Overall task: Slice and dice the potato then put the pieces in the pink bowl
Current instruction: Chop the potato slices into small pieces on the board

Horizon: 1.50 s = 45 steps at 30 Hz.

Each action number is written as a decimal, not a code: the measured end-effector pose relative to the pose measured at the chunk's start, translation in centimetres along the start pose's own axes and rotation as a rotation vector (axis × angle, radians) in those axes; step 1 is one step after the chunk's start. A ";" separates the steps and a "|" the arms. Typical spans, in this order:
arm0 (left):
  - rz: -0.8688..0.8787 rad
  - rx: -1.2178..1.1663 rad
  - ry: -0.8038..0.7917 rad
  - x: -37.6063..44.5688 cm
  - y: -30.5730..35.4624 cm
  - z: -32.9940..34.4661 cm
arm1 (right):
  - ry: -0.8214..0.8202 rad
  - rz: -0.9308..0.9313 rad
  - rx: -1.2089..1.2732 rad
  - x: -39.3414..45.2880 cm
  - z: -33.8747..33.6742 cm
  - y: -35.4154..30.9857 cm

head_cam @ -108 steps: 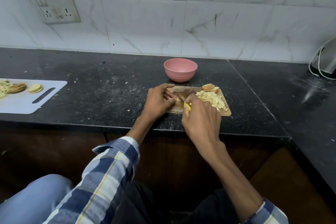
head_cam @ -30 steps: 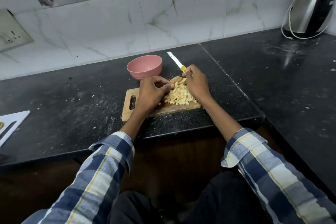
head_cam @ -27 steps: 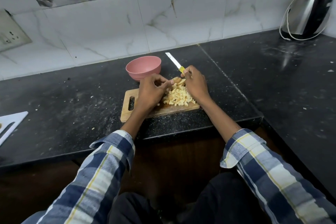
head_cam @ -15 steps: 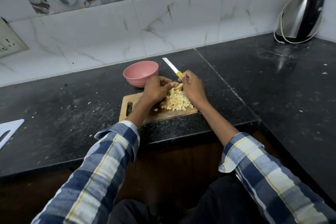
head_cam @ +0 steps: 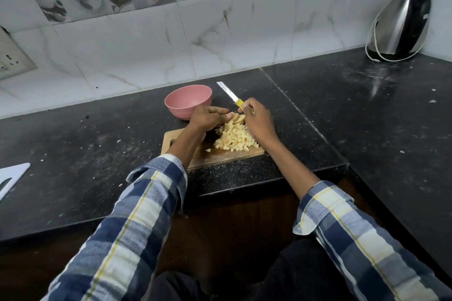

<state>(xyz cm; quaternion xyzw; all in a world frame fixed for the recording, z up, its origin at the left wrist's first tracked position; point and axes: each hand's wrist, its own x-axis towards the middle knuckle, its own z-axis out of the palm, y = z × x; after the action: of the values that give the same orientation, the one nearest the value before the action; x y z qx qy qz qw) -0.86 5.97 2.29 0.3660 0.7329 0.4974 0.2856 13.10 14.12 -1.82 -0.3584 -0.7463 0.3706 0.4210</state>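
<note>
A heap of diced potato pieces (head_cam: 234, 139) lies on a small wooden cutting board (head_cam: 208, 157) near the counter's front edge. At the heap's far end sit a few potato slices (head_cam: 238, 118). My left hand (head_cam: 208, 118) curls over them, its fingertips pinching the slices. My right hand (head_cam: 256, 121) grips the yellow handle of a knife (head_cam: 230, 94), whose blade points up and away from the board. The pink bowl (head_cam: 187, 100) stands just behind the board, and I see nothing in it.
The black stone counter (head_cam: 85, 154) turns a corner to the right. A steel electric kettle (head_cam: 401, 27) with a cord stands at the back right. A white cutting board's corner (head_cam: 12, 176) shows at the left edge. Small potato crumbs dot the counter.
3.6 s ago the knife was cutting on the board; since then my right hand has lifted it, blade pointing away. Both hands now meet at the slices. My view has shifted right.
</note>
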 end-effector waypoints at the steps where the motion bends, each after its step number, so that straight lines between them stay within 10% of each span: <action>1: -0.016 0.000 -0.005 0.0 0.1 -0.1 | -0.002 0.000 0.000 0.0 0.0 0.0; 45: 0.310 0.257 0.188 0.4 -0.9 0.0 | -0.004 0.036 -0.009 0.5 0.2 0.2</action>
<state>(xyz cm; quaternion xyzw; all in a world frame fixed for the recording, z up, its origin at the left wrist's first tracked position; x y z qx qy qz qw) -1.30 6.07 1.38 0.4598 0.7485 0.4699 0.0872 12.76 14.53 -1.88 -0.3728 -0.7423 0.3754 0.4113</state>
